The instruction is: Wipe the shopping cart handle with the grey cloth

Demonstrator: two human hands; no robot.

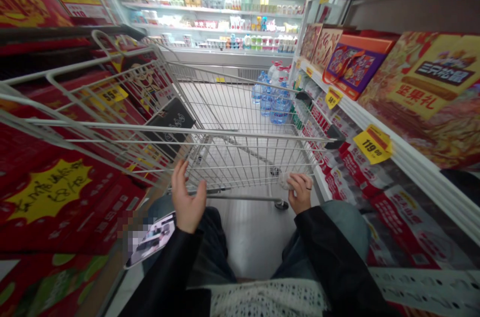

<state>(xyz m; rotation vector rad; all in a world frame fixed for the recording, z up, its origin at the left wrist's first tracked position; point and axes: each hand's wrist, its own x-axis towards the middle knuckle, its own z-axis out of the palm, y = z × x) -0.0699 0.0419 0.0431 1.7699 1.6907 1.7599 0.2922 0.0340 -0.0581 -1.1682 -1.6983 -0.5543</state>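
Note:
A wire shopping cart (pixel 240 133) stands tilted right in front of me in a shop aisle. My left hand (pixel 187 199) is raised just before the cart's lower rear bars, fingers spread and open, holding nothing. My right hand (pixel 300 192) is closed round a small crumpled white thing (pixel 285 180), pressed against the cart's lower frame near a rear wheel (pixel 281 204). A ring shows on one finger. Both arms wear black sleeves, and my knees in blue jeans are bent below them. A black flap (pixel 170 124) hangs inside the cart on its left side.
Red gift boxes (pixel 56 192) with yellow labels stack up close on the left. Shelves on the right carry gift boxes (pixel 423 92) and yellow price tags (pixel 373 143). Packs of water bottles (pixel 273 99) stand ahead on the floor. A lit chilled cabinet (pixel 225 12) closes the aisle's far end.

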